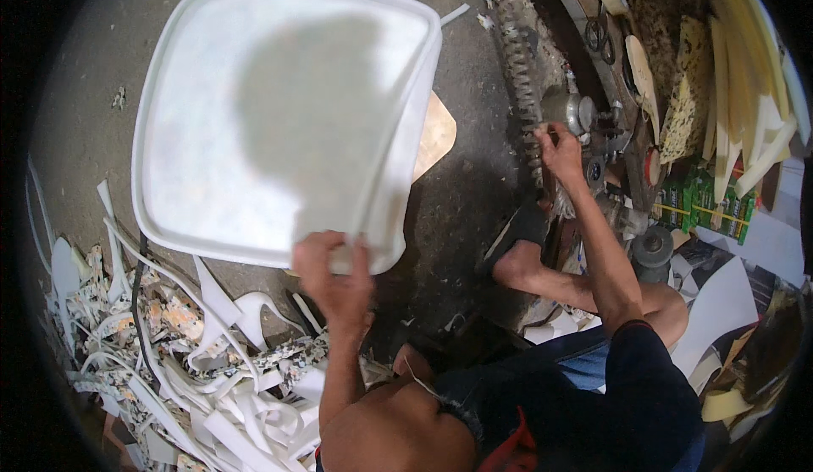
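My left hand (pixel 337 270) grips the near edge of a large white square sheet (pixel 279 116) with rounded corners and a raised rim, held up flat over the grey floor. A shadow falls across its middle. My right hand (pixel 559 152) reaches out to the right and rests on a small grey metal machine (pixel 577 110) at the edge of a cluttered bench; whether its fingers close on a part I cannot tell. A tan board (pixel 436 138) shows from under the sheet's right edge.
A heap of white and speckled offcut strips (pixel 195 370) lies on the floor at lower left. My bare leg and foot (pixel 542 264) rest by the machine. Cream foam strips (pixel 754 99), green packets (pixel 703 201) and scissors (pixel 600 33) crowd the right side.
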Motion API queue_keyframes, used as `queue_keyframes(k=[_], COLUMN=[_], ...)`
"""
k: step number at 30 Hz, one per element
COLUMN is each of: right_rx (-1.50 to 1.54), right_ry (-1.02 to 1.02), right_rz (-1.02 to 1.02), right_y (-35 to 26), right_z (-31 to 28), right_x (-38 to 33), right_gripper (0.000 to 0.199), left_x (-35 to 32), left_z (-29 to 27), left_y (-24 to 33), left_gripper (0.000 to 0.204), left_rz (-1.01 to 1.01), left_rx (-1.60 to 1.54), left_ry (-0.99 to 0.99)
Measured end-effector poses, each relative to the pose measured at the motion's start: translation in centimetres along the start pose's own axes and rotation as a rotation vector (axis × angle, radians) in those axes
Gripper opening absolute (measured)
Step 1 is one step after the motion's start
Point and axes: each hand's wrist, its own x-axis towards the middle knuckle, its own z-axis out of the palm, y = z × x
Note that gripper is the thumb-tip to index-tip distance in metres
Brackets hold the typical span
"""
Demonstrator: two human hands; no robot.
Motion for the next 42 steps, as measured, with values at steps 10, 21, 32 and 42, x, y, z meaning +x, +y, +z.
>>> queue_keyframes(k=[10, 21, 32, 42], right_rx=[0.197, 0.173, 0.357, 0.914], right_ry=[0.109, -0.182, -0.304, -0.348], right_rz=[-0.299, -0.448, -0.273, 0.148], right_y=[-17.1, -31.3, -25.4, -16.4], right_z=[2.8, 11.0, 5.0, -1.5], right_x=[12.6, 19.0, 8.5, -4.0], right_gripper=[0.054, 0.07, 0.054, 0.029], left_x=[3.9, 6.7, 11.0, 16.3], left_z=[-8.5, -6.8, -14.8, -11.4], left_y=[-10.0, -13.6, -13.6, -4.4], left_gripper=[0.06, 0.069, 0.09, 0.084], left_rz=[-0.635, -0.602, -0.566, 0.296], left_rx=[-0.335, -1.049, -0.651, 0.122], left_ry=[0.594, 0.562, 0.265, -0.014])
